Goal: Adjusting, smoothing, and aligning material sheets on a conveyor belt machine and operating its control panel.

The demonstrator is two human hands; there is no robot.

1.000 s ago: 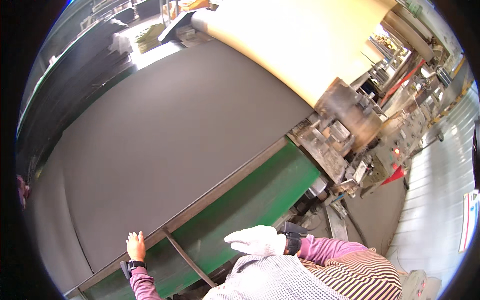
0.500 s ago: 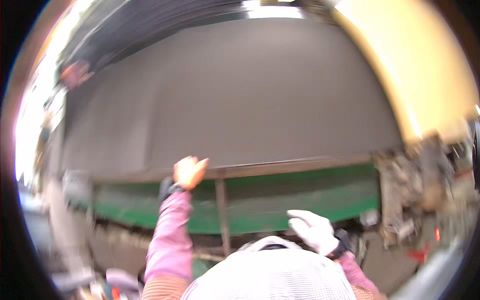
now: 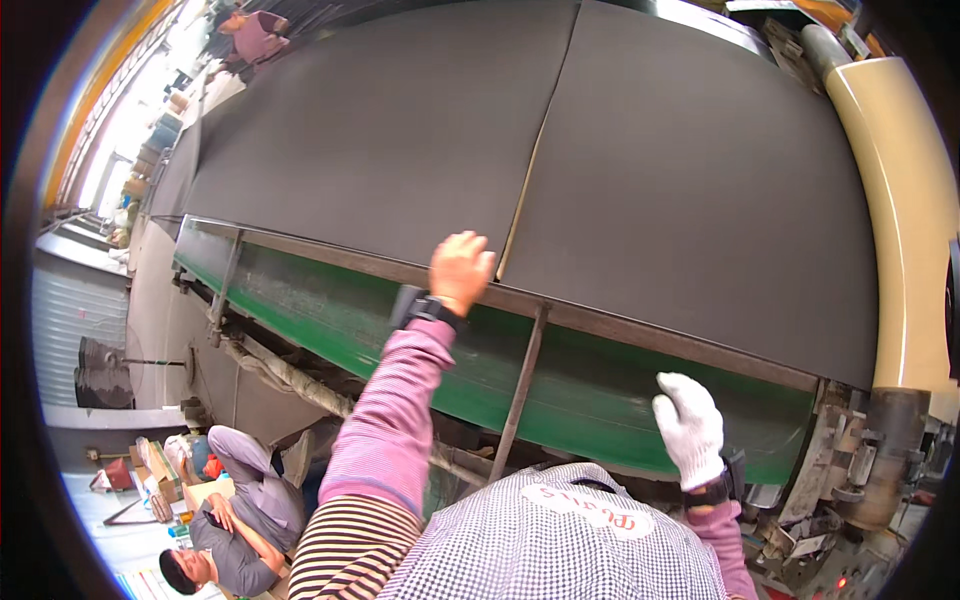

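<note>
Two broad dark grey sheets lie side by side in front of me, a left sheet (image 3: 380, 130) and a right sheet (image 3: 700, 200). A narrow gap (image 3: 518, 215) runs between them, showing a pale strip. My bare left hand (image 3: 462, 270) is at the left sheet's near edge, just left of the gap. Its thumb stands apart and nothing shows in its grasp; whether it presses on the sheet I cannot tell. In a white glove, my right hand (image 3: 690, 425) hangs before the green band (image 3: 600, 385) below the sheets, fingers loosely extended and holding nothing.
A large cream roller (image 3: 890, 200) stands at the right, with machine parts (image 3: 850, 460) below it. A metal rail (image 3: 660, 333) and an upright bar (image 3: 522, 385) border the near side. One person (image 3: 255, 40) stands far left; another (image 3: 235, 530) is at lower left.
The view has swung and sharpened, and the gap between the sheets now stands near the middle. My left hand is now beside that gap. My right hand stays empty on the near side.
</note>
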